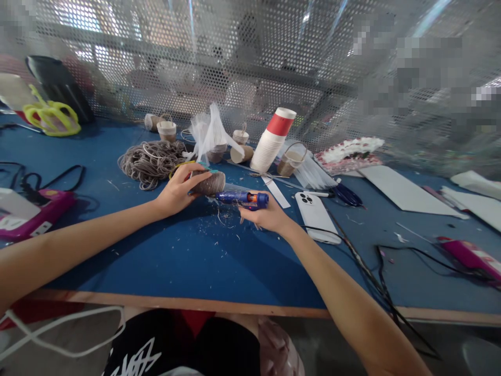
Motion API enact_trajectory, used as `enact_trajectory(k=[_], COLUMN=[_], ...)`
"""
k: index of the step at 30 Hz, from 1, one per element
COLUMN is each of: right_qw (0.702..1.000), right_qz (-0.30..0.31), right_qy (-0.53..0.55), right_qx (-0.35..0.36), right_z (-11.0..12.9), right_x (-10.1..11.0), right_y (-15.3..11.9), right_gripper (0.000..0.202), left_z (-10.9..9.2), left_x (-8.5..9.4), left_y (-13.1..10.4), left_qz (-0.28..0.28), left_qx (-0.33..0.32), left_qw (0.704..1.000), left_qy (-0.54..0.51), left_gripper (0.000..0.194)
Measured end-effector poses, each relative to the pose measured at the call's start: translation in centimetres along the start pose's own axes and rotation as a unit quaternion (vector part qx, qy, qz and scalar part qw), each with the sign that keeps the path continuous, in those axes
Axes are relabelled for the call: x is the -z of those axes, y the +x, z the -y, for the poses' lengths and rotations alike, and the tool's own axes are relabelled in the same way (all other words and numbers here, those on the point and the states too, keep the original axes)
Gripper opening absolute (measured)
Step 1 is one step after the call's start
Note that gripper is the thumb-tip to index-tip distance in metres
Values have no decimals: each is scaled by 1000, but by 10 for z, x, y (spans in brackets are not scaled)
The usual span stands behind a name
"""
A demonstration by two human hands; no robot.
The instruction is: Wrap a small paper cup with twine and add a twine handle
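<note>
Sitting at a wide blue counter (176, 271) with a pale wooden edge, facing a perforated metal screen (219, 62) just beyond it. Has a flat white board (410, 190) lying toward the right and a dark bottle (60, 86) leaning at the far left, behind a yellow-green looped object (52, 119). Includes a loose heap of grey-brown twine (154, 159) behind the left hand (178, 190), and a tilted stack of white paper cups (268, 146), red-banded near the top, beyond the right hand (268, 211). Shows a bundle of translucent strips (213, 136) between the heap and the stack. Has a purple device (49, 211) at the left, and another purple tool (472, 258) at the far right. Places a white phone (318, 216), lenses up, just right of the right hand, with a black cable crossing its lower part. Grips a blue glue gun (238, 198) in the right hand, fingers wrapped around it, nozzle pointing left. Holds a twine-wrapped cup (213, 184) on its side in the left hand, thumb and fingers around it, above the counter near the nozzle; cannot tell whether nozzle and cup touch. Has a small handled basket (288, 163) beside the stack, and fine pale scraps (222, 219) scattered below the glue gun.
</note>
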State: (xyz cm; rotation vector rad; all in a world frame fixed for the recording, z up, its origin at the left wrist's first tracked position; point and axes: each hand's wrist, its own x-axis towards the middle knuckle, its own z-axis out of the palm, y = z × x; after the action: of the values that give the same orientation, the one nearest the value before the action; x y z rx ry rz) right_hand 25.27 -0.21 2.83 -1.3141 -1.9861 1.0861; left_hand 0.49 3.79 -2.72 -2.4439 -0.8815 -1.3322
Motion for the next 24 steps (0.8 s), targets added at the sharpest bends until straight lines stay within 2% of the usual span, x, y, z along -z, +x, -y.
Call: enact_trajectory(k=[4,11,19,24], right_qw=[1000,999,1000,1000], right_qz=[2,-26,-3,-4], right_qy=[-21,-28,5,8], right_qx=[4,7,22,18], right_z=[1,0,1,0], right_x=[2,14,3,3], right_y=[-2,-1,2,3], right_gripper=[4,11,9,9], left_z=[1,4,1,2], left_x=[-1,-2,-1,0], left_y=[0,-1,0,-1], left_qz=[-14,-9,3,19], left_qx=[-10,24,4,28], left_qw=[1000,1000,1000,999], left_qy=[-6,-15,-25,-21], left_gripper=[59,56,55,54])
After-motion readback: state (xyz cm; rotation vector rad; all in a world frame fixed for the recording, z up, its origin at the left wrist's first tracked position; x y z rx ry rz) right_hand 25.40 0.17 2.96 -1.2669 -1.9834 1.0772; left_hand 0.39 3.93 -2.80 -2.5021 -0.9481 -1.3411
